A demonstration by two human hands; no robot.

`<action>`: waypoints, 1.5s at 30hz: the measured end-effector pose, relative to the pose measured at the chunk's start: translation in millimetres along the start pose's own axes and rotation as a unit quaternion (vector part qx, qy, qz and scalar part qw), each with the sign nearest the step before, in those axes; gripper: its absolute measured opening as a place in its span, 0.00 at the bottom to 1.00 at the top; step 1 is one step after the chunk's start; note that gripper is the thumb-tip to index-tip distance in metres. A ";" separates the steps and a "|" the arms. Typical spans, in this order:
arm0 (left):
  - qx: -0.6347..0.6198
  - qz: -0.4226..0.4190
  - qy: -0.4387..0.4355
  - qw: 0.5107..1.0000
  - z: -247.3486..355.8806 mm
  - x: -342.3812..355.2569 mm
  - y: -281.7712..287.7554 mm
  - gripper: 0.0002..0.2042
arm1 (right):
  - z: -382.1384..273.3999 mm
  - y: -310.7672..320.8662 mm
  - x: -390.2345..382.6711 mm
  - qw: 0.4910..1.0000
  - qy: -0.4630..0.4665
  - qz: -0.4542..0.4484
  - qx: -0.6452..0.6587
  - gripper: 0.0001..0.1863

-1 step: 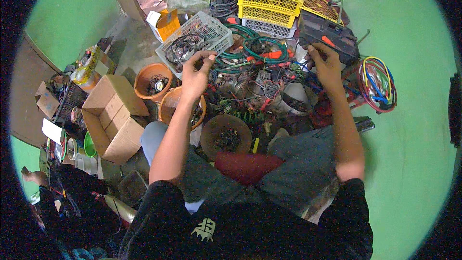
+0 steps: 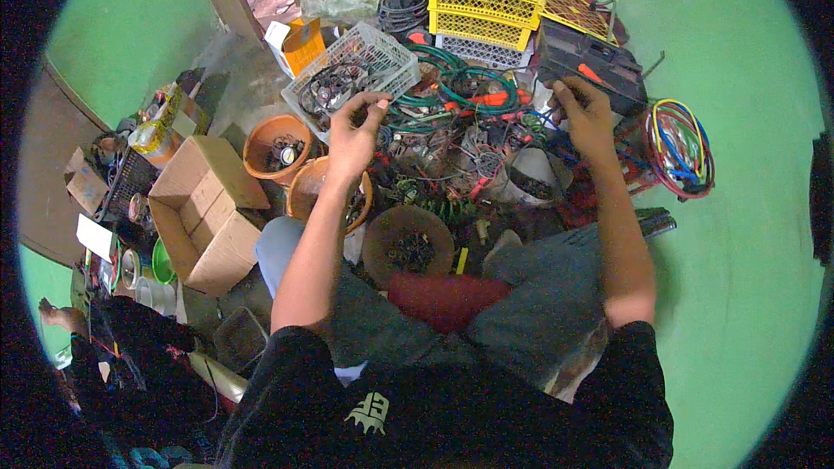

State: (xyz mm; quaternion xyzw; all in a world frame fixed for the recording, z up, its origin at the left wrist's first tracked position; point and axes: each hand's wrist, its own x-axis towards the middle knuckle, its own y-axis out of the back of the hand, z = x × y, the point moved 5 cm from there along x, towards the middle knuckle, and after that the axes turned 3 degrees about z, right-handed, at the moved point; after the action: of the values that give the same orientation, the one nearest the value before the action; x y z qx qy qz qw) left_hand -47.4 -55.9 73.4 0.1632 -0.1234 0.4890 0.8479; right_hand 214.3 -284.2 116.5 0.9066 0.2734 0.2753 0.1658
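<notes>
My left hand [image 2: 356,130] is raised in front of the clear plastic crate [image 2: 387,56] of cables, thumb and index finger pinched together; what they hold, if anything, is too small to make out. My right hand [image 2: 582,122] is raised at the right, its fingers bent closed around something small I cannot make out. Between and below my hands lie green hose coils [image 2: 478,78], tangled wires [image 2: 478,156] with red parts and a brown bowl of small dark parts [image 2: 408,226]. Two orange tubs [image 2: 256,143] stand left of my left forearm.
An open cardboard box [image 2: 191,217] is at the left; stacked yellow crates [image 2: 482,4] and a black case [image 2: 578,61] are at the back. Coloured hose coils [image 2: 678,191] hang near the green wall [image 2: 730,313]. Another person in dark clothes [image 2: 130,365] is at lower left.
</notes>
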 end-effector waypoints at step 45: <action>0.104 0.000 -0.152 0.983 26.7 -56.3 41.4 0.15 | -11.3 -14.1 -51.5 0.928 -0.047 -0.011 0.370 0.12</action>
State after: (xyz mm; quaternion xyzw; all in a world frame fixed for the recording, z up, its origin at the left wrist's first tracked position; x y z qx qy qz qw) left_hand -112.4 -91.5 83.6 0.3232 -0.1987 0.4685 0.7979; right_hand 165.9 -301.6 98.0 0.9125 0.3577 0.1094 -0.1658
